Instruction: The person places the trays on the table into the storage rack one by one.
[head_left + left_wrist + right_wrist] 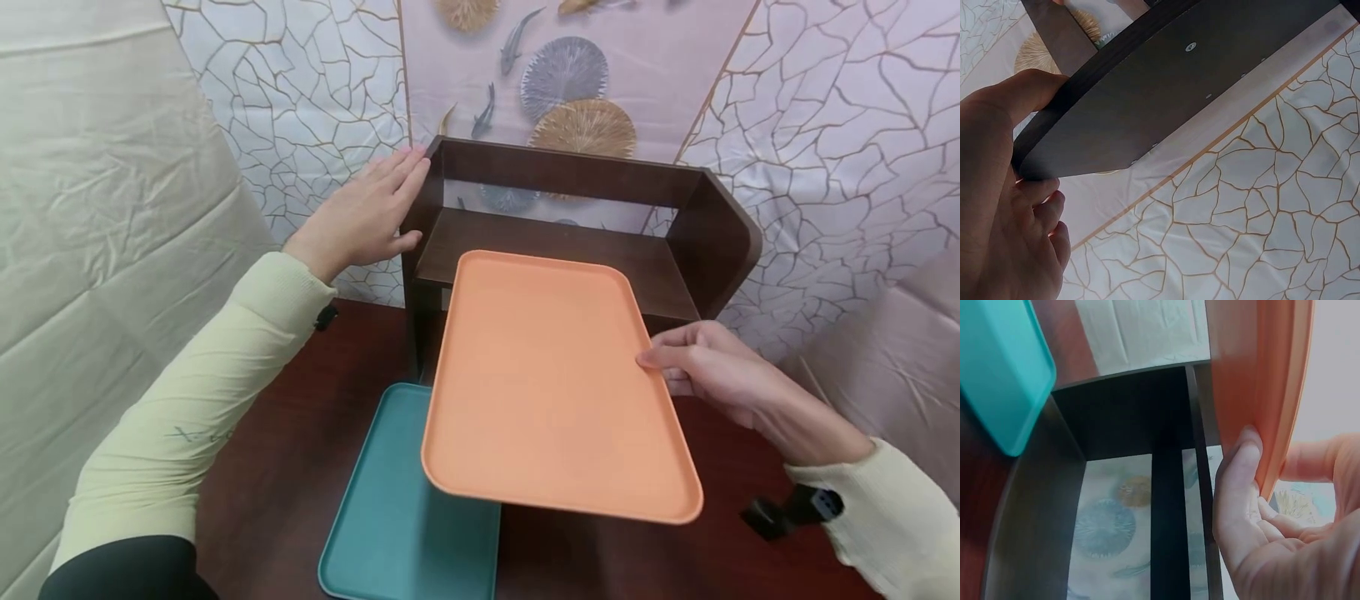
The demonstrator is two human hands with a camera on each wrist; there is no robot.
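My right hand [716,375] pinches an orange tray [555,383] by its right rim, thumb on the upper face and fingers underneath. The tray hangs tilted in front of a dark brown shelf unit [558,250], over part of a teal tray [408,508] that lies on the table. At the shelf's upper left corner rests my left hand [367,204], fingers straight, thumb by the front edge. From the left wrist view, the outer face of the side panel [1129,106] shows beside that hand. The right wrist view shows the orange tray [1260,381] edge-on between thumb and fingers.
The dark red table [277,467] lies beneath the trays. Behind the shelf hangs a patterned cloth [315,92] with crackled lines and round motifs. Pale fabric [112,208] drapes down the left side, with more fabric [892,350] at the right.
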